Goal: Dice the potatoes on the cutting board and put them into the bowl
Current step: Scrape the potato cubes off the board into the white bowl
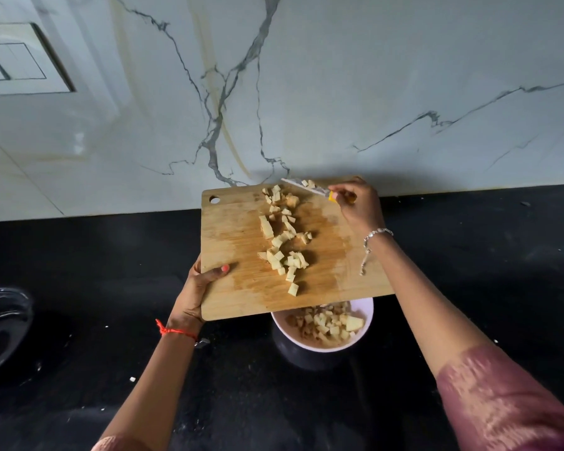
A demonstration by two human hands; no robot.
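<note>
The left hand (192,288) gripped the board (241,249), tilted over the bowl (365,307). The right hand (358,203) held a knife (303,187) at the far edge, behind the dice (284,242).

No legible text or labels anywhere (switch plate unmarked)

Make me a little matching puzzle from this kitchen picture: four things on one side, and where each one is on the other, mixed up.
Things:
1. cutting board
2. bowl
3. knife
4. left hand

Places:
A. pinched in the right hand at the board's far edge
B. on the black counter, partly hidden under the board
C. gripping the board's left edge
D. held above the bowl, with potato dice scattered on it

Pairs: 1-D, 2-B, 3-A, 4-C
</note>
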